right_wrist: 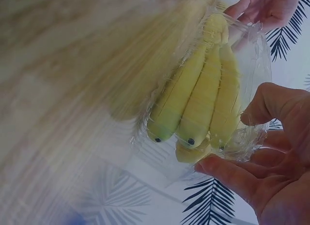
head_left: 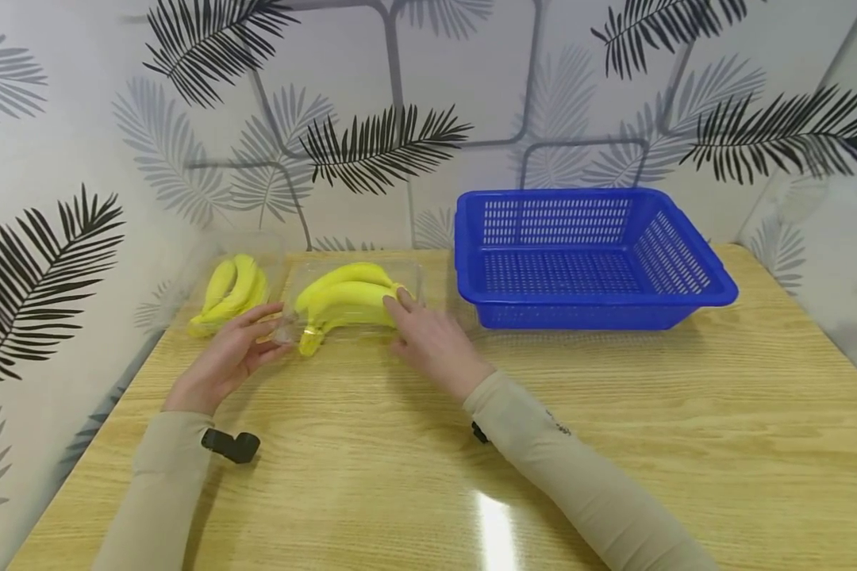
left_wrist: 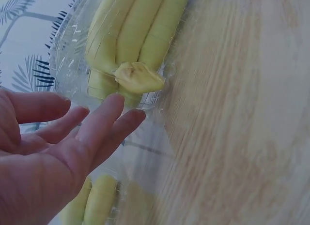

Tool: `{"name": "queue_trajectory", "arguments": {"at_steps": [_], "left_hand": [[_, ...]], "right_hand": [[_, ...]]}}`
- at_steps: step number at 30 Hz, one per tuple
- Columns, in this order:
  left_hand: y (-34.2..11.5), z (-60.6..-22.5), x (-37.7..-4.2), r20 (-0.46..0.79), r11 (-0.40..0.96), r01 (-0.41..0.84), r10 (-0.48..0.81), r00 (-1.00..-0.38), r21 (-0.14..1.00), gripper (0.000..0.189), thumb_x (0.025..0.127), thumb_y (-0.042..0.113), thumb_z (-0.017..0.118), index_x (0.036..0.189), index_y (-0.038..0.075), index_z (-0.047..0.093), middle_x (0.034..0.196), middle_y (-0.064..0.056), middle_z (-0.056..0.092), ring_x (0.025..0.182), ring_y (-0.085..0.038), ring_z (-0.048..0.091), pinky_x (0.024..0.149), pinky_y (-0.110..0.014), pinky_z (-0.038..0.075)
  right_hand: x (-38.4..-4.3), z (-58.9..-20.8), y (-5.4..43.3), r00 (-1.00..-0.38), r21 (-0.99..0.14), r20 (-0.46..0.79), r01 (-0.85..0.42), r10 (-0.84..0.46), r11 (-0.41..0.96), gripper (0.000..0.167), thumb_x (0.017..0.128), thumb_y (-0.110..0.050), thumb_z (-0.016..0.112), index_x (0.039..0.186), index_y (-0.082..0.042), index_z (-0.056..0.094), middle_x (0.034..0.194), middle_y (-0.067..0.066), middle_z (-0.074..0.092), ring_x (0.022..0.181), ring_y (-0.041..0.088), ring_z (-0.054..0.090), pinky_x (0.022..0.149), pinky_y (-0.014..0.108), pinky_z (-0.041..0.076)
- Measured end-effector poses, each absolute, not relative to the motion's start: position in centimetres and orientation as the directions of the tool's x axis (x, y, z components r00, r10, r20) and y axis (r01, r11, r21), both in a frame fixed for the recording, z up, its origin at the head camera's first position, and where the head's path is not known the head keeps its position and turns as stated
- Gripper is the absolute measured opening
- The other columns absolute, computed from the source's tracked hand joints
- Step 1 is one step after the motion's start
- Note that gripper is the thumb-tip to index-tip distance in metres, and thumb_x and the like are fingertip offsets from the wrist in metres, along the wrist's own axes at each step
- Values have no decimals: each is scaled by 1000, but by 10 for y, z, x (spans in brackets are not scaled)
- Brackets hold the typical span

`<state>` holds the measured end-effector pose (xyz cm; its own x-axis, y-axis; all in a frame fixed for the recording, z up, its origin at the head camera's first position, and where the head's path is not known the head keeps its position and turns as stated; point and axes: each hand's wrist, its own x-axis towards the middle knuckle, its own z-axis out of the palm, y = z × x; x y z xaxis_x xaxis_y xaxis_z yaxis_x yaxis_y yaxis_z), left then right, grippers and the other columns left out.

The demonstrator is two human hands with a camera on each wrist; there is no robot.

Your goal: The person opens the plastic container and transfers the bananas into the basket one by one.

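A clear plastic pack of yellow bananas (head_left: 350, 293) lies on the table in front of both hands, its joined stem end toward the left. My right hand (head_left: 436, 341) holds the pack's right end. In the right wrist view, thumb and fingers (right_wrist: 230, 176) curl around the plastic there, by the dark banana tips. My left hand (head_left: 232, 353) is at the pack's left end, fingers loosely extended and spread. The left wrist view shows its fingertips (left_wrist: 114, 104) right by the stem end (left_wrist: 138, 77). A second clear pack of bananas (head_left: 236, 289) sits behind the left hand.
A blue slotted plastic basket (head_left: 607, 313) stands at the back right of the wooden table (head_left: 371, 460). Behind the table rises a wall (head_left: 464, 182) with a leaf pattern. Dark wrist cameras (head_left: 232, 446) are on both sleeves.
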<state>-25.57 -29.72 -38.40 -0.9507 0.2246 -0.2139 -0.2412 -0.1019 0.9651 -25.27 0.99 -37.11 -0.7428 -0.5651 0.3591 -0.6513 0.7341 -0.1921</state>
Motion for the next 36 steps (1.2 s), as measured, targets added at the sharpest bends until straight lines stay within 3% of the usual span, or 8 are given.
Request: {"name": "queue_trajectory", "arguments": {"at_steps": [6,10,14,18,24,28,31,36], "left_hand": [[-293,-387,-258,-205,-159,-255,279,-938,954,47,103,5,48,147,-1,29,146,-22,36,111,-22,62,98,-30,49],[-289,-387,-259,-194,-87,-221,247,-950,971,54,101,2,53,149,-1,28,140,-22,45,115,-24,60,97,-32,50],[-288,-387,-258,-203,16,-204,204,-958,979,62,99,1,55,153,0,24,139,-23,46,115,-24,60,95,-32,51],[-289,-384,-256,-201,76,-189,203,-958,979,62,99,1,53,154,1,23,147,-22,38,119,-24,58,94,-30,52],[-288,-381,-254,-185,140,-155,234,-954,978,61,100,2,49,155,2,22,156,-18,29,130,-29,49,93,-26,52],[-285,-380,-255,-191,168,-153,245,-951,974,61,101,3,48,155,3,21,157,-17,29,132,-34,45,93,-26,51],[-283,-379,-257,-197,178,-156,240,-950,971,61,100,2,48,155,3,21,157,-17,28,134,-36,42,92,-25,51],[-283,-377,-258,-205,201,-160,224,-953,966,62,99,2,48,156,4,21,158,-16,27,135,-37,40,90,-24,52]], "right_hand": [[-254,-365,13,-728,-254,420,-667,-541,700,27,89,-6,64,115,-4,58,134,24,55,42,7,35,40,19,38],[-255,-361,17,-760,-256,380,-634,-527,730,41,90,-13,66,130,-6,59,136,19,55,41,6,26,38,20,34],[-255,-356,24,-795,-300,366,-593,-484,747,48,90,-18,70,135,-10,56,106,10,71,44,9,32,41,23,36],[-257,-349,30,-811,-329,414,-557,-414,763,40,91,-25,71,127,-13,60,73,3,61,54,16,47,48,32,44],[-264,-342,36,-823,-445,502,-508,-264,737,36,89,-31,75,120,-14,67,107,5,61,84,19,58,66,32,51],[-268,-342,37,-855,-585,483,-477,-190,656,38,91,-29,73,124,-12,66,89,4,51,70,17,48,58,29,43],[-270,-340,39,-861,-665,487,-477,-151,574,40,92,-24,72,128,-9,64,82,4,52,73,16,53,65,25,47],[-271,-337,42,-859,-707,482,-497,-170,503,59,95,-17,67,149,-12,42,130,8,60,111,24,62,85,29,54]]}}
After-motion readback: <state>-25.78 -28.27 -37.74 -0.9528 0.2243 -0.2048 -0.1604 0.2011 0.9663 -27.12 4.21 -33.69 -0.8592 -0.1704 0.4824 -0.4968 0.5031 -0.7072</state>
